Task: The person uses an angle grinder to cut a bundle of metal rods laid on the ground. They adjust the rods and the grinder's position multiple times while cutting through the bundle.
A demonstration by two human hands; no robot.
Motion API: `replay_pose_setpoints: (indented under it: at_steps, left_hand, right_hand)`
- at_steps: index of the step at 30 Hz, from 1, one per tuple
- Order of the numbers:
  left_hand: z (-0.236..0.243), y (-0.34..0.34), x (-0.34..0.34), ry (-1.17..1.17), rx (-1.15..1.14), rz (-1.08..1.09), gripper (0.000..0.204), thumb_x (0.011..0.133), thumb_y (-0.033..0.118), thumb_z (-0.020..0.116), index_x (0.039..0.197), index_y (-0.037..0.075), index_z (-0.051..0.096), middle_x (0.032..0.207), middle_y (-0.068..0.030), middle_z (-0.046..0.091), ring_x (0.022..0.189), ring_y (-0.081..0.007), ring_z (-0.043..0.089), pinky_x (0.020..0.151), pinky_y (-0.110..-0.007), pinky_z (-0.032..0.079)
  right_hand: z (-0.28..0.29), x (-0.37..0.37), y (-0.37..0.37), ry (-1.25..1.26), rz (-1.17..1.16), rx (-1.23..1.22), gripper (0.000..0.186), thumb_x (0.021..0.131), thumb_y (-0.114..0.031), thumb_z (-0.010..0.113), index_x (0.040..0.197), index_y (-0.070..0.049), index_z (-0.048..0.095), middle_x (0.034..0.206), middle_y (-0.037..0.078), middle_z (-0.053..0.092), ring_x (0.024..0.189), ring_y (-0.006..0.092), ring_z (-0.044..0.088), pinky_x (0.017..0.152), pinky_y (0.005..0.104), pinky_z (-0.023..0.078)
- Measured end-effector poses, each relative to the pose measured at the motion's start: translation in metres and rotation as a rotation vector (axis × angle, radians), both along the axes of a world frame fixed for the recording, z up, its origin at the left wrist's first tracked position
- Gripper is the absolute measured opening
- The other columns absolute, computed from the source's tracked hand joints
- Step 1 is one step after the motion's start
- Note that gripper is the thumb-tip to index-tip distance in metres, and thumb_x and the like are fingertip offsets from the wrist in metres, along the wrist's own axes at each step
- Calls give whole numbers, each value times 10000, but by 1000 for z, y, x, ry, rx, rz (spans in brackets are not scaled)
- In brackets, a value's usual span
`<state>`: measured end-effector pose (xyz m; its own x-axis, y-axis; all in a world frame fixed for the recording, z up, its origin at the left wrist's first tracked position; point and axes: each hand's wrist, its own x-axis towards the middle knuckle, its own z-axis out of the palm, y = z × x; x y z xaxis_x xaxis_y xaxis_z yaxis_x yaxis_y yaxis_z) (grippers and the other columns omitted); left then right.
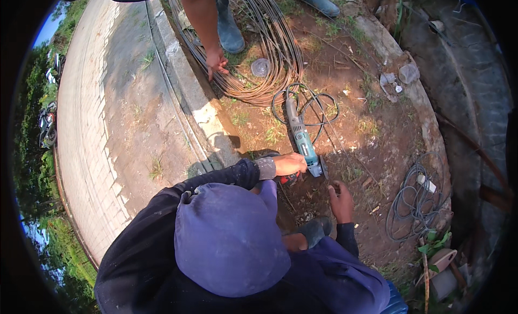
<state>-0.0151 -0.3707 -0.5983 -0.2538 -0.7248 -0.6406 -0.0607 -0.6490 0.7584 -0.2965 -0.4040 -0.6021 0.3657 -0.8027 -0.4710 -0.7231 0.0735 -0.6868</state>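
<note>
Below, a co-worker's hand (291, 164) touches a tubular, disc-tipped grinder (303, 141); wearer's grip unseen, unreadable.

pale lettering (306, 150) on teal angle grinder (301, 135), too small to read

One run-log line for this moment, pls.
left hand: on grinder | right hand: near disc, touch unclear | cord: loose loops | co-worker's hand: by rod coil

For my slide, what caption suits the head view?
A person in a purple cap, one hand at an angle grinder near coiled rods.
</note>
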Motion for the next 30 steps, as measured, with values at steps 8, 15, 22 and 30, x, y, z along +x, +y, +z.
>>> replay_pose_setpoints:
  at_steps: [8, 15, 22, 30]
  left_hand:
    - [31, 15, 41, -54, 265, 307, 227, 919, 248, 570, 963, 26, 583, 803, -51, 625, 729, -122, 625, 612, -264, 475]
    - [58, 80, 49, -292, 256, 505, 220, 906, 213, 614, 925, -6, 618, 772, -70, 638, 657, -149, 621, 603, -287, 478]
    - [70, 84, 50, -342, 182, 444, 303, 865, 203, 649, 1032, -48, 619, 775, -88, 641, 690, -158, 621, 607, -290, 488]
    - [57, 86, 32, -343, 76, 583, 217, 871, 184, 650, 957, -11, 615, 776, -87, 633, 619, -160, 608, 587, -291, 490]
  right_hand:
    - [-55, 38, -20, 53, 216, -204, 645, 817, -323, 726, 1295, 21, 462, 1227, 210, 546, 1151, 383, 527, 958, 462, 434]
    - [-70, 99, -31, 140, 402, -453, 769, 770, -420, 742, 1320, 33, 454, 1173, 178, 570, 1087, 314, 557, 893, 439, 461]
    - [-143, 153, -18, 407, 325, -789, 529, 837, -354, 579, 1183, 44, 544, 978, 148, 618, 905, 297, 619, 762, 455, 468]
    - [-68, 82, -29, 114, 455, -351, 551, 753, -416, 734, 1045, 14, 548, 951, 191, 641, 902, 371, 635, 837, 516, 462]
